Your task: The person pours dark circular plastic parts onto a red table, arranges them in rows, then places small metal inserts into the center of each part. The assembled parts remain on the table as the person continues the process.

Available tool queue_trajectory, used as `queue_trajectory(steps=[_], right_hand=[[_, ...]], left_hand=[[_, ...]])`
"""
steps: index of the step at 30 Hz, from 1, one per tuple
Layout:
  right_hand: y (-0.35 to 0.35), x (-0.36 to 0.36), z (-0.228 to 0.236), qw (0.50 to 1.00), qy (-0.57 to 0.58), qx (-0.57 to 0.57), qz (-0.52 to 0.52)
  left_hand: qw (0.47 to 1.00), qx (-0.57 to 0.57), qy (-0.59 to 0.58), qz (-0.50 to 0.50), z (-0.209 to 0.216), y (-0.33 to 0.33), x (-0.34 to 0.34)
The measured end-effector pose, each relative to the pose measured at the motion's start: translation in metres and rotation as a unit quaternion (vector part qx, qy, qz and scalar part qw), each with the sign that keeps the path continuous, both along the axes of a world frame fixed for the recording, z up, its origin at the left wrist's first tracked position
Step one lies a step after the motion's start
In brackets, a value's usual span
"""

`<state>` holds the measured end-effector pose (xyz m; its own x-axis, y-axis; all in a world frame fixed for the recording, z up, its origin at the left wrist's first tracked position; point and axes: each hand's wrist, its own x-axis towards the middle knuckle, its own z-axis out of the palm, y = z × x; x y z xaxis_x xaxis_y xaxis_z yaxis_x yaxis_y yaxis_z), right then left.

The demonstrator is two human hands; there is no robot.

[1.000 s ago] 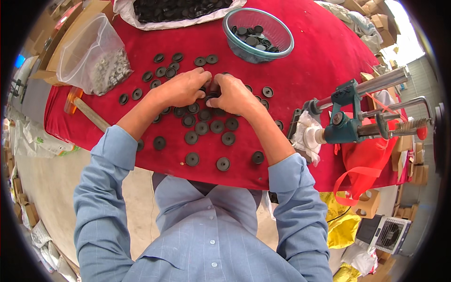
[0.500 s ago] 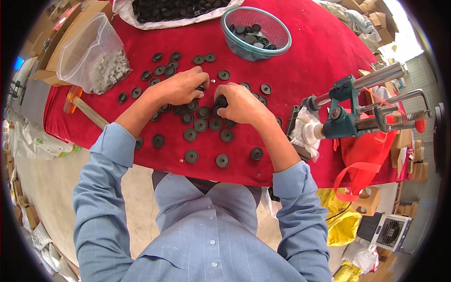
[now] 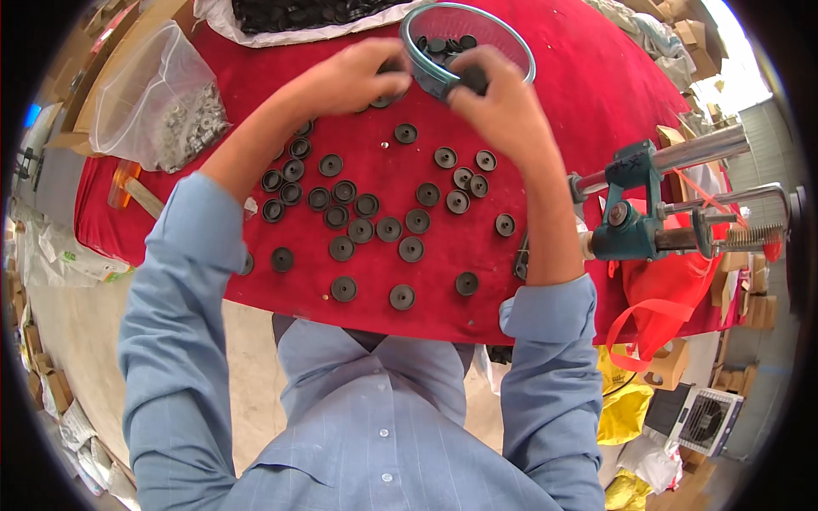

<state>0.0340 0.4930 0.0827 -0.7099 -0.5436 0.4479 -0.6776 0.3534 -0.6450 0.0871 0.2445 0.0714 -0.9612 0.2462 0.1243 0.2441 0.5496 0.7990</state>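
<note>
While discs (image 3: 366, 230) dot the cloth (image 3: 562, 94), we clamp both hands, left (image 3: 354, 78) and right (image 3: 498, 102), on discs at the bowl (image 3: 511, 47) near its far edge.

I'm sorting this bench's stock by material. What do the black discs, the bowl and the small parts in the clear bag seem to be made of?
Black discs: probably rubber or moulded plastic, matte with no glints. Bowl: glass or clear plastic, see-through with a blue-green tint. Small parts in the clear bag: likely metal, pale grey and shiny; the bag is thin plastic film.

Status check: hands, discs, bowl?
Left hand and right hand at glass bowl rim, each gripping black discs. More lie scattered on red cloth.
</note>
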Motion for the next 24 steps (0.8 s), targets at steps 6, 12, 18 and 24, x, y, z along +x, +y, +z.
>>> queue_trajectory(steps=[6, 12, 18, 24], right_hand=[[0.008, -0.097, 0.012, 0.977, 0.141, 0.036, -0.155], [0.015, -0.01, 0.002, 0.997, 0.058, 0.026, -0.053], [-0.019, 0.095, -0.034, 0.979, -0.11, 0.149, 0.087], [-0.037, 0.115, -0.06, 0.965, -0.105, 0.234, 0.049]], left_hand=[[0.991, 0.096, 0.064, 0.07, 0.039, 0.057, -0.098], [0.984, 0.002, 0.172, 0.05, 0.003, 0.01, -0.042], [0.992, -0.102, 0.062, 0.026, -0.001, -0.024, 0.109], [0.979, -0.176, 0.046, 0.094, -0.034, -0.013, 0.174]])
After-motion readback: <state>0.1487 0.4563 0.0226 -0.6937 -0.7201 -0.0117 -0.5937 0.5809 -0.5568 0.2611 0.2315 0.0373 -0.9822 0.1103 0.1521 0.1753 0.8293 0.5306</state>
